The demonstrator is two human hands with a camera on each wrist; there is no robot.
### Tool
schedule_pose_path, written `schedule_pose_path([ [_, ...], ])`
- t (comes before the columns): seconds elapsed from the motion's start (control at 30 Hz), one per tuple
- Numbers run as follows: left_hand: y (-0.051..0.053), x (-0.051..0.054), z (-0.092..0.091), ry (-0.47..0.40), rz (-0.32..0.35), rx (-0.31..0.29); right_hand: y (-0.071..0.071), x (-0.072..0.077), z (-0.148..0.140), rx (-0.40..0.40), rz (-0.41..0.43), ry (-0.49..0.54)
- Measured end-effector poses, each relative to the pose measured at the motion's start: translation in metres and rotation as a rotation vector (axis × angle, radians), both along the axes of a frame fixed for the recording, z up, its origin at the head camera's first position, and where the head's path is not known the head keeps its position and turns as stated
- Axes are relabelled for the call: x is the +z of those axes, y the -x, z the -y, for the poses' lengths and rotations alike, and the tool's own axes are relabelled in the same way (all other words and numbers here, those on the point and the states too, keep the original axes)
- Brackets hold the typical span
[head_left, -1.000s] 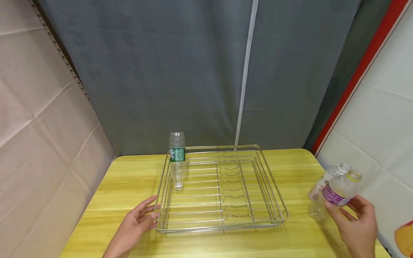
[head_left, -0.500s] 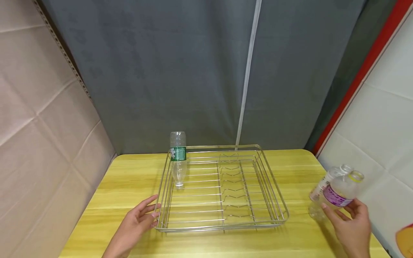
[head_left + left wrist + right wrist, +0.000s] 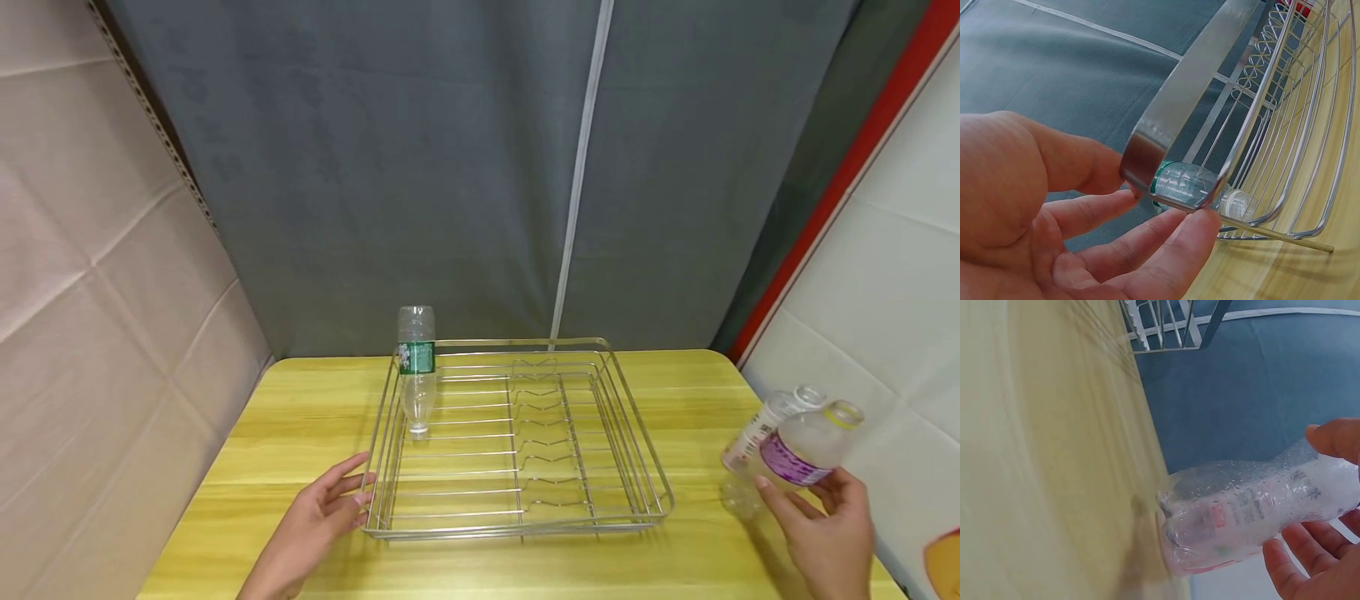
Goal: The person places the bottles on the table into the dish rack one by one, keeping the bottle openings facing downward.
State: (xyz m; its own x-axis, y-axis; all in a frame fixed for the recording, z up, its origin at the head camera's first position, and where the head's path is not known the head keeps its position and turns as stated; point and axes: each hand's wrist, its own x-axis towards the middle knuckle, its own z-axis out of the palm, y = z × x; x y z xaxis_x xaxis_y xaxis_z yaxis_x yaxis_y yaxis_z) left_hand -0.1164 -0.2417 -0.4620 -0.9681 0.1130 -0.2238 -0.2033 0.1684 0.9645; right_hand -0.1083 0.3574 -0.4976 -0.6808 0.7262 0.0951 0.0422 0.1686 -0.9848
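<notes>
My left hand [image 3: 318,517] pinches the front left corner of a wire dish rack [image 3: 517,525] between thumb and fingers; the left wrist view shows the thumb on its flat metal rim [image 3: 1185,81]. Upside down in the rack's left side stands a clear plastic bottle [image 3: 417,358] with a green label. At the table's right side, my right hand [image 3: 828,525] holds a clear plastic bottle [image 3: 798,458] with a purple label and a yellow neck ring, thumb and fingers on opposite sides. Whether its base [image 3: 1175,519] touches the table cannot be told.
Behind the held bottle stands another clear bottle [image 3: 750,437] with a white and pink label, partly hidden. A yellow wood-grain table [image 3: 300,400] carries everything. Grey cloth [image 3: 390,167] closes the back, and pale panels stand at both sides.
The purple-labelled bottle has tipped slightly to the right in my right hand, its neck shifting most. My left hand, the rack and the green-labelled bottle have stayed in place.
</notes>
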Motion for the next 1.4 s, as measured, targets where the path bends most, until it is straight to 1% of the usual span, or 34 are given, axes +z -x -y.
schedule_pose_path([
  [0.1,0.0,0.0,0.001,-0.004,0.003,-0.002,-0.001,0.002,0.002,0.002,-0.053,0.054],
  [0.23,0.001,0.001,0.001,-0.008,0.005,-0.006,-0.001,0.007,0.006,0.008,-0.078,0.089],
  [0.3,0.001,0.001,0.001,-0.006,0.005,-0.006,-0.002,0.009,0.008,0.016,-0.086,0.087],
  [0.4,0.0,0.001,0.001,0.001,0.003,0.002,-0.002,0.014,0.012,0.027,-0.081,0.044],
  [0.6,0.0,0.001,0.0,0.027,-0.006,0.032,-0.002,0.024,0.021,0.047,-0.051,-0.133],
  [0.73,-0.001,0.003,-0.001,0.066,-0.009,0.059,0.0,0.032,0.028,0.067,-0.054,-0.226],
  [0.9,0.0,0.008,0.0,0.105,-0.04,0.074,0.004,0.04,0.033,0.101,-0.099,-0.268],
  [1.1,0.0,0.015,0.0,0.093,-0.113,0.089,0.01,0.045,0.036,0.158,-0.153,-0.259],
  [1.2,0.0,0.018,0.0,0.096,-0.142,0.1,0.012,0.049,0.039,0.189,-0.147,-0.279],
  [1.3,0.001,0.022,0.0,0.106,-0.152,0.1,0.013,0.054,0.044,0.223,-0.156,-0.311],
  [1.4,0.003,0.026,-0.001,0.123,-0.152,0.094,0.014,0.06,0.05,0.26,-0.195,-0.338],
])
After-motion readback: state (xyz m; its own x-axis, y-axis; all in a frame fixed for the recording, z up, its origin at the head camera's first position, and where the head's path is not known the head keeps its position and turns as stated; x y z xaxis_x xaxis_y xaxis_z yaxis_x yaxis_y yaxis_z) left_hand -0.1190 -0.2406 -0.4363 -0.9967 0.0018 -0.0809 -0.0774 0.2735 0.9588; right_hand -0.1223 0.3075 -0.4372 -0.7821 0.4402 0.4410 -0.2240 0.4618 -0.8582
